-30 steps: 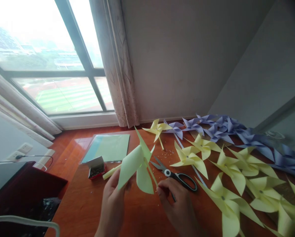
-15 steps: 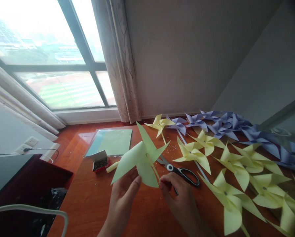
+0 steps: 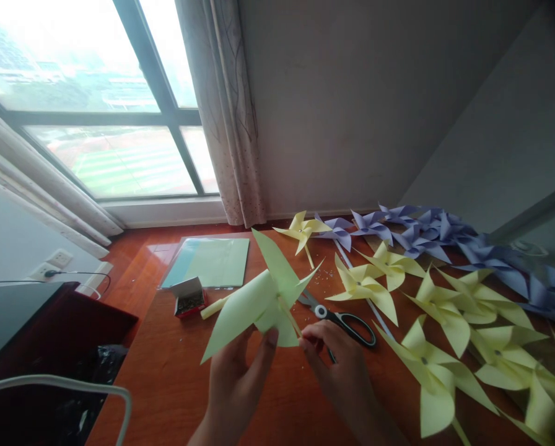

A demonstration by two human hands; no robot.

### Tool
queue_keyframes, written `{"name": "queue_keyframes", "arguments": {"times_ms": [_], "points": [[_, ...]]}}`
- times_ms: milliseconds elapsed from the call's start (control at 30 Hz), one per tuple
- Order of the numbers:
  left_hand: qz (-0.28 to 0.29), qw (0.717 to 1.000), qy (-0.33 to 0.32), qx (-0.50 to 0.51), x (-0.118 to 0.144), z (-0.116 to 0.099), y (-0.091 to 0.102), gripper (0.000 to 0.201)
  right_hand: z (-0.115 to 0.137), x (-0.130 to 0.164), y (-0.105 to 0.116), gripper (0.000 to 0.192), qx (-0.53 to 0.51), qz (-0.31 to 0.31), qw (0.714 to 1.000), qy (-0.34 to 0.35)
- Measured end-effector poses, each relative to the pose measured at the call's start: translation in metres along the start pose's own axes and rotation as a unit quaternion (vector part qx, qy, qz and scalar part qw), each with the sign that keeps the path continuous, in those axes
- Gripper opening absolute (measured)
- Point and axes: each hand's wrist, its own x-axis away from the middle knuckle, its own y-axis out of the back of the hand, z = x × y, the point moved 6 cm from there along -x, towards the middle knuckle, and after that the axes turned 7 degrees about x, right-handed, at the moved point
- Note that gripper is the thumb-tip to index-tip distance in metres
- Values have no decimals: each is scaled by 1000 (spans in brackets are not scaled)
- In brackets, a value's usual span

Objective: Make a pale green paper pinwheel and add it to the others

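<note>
Above the table's front half I hold a pale green paper pinwheel (image 3: 244, 303) tilted in the air. My left hand (image 3: 240, 371) pinches its lower blade between thumb and fingers. The thumb and fingers of my right hand (image 3: 336, 359) are closed on the lower end of the thin stick (image 3: 289, 316) that runs from the pinwheel's centre. Right behind my right hand lie scissors (image 3: 337, 319) with black and grey handles, partly hidden by it. A small red box (image 3: 190, 300) of dark little pieces stands open to the left, beside a rolled pale yellow paper tube (image 3: 214, 306).
Several yellow pinwheels (image 3: 426, 359) cover the table's right side, with several purple pinwheels (image 3: 417, 241) behind them. A clear packet of coloured paper sheets (image 3: 212, 263) lies at the back left. Small scraps are scattered near the scissors. A white cable (image 3: 73, 385) curves at lower left.
My left thumb and fingers have shifted right and up along the lower blade, and the pinwheel has turned a little. My right hand keeps its hold on the stick's end.
</note>
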Motion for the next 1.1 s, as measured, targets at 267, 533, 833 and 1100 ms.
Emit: {"name": "queue_keyframes", "arguments": {"times_ms": [267,533,833,1100], "points": [[-52,999,-5,15,3,-14,5,30,2,1,2,7,58,-25,997,36],[-76,991,-98,53,14,-42,4,40,1,1,-1,11,51,-2,998,32],[3,992,-125,4,0,-38,6,22,-1,1,-3,14,5,28,1000,5],[-5,993,-113,-32,-3,-35,4,16,-2,-1,0,18,-78,62,993,-58]]}}
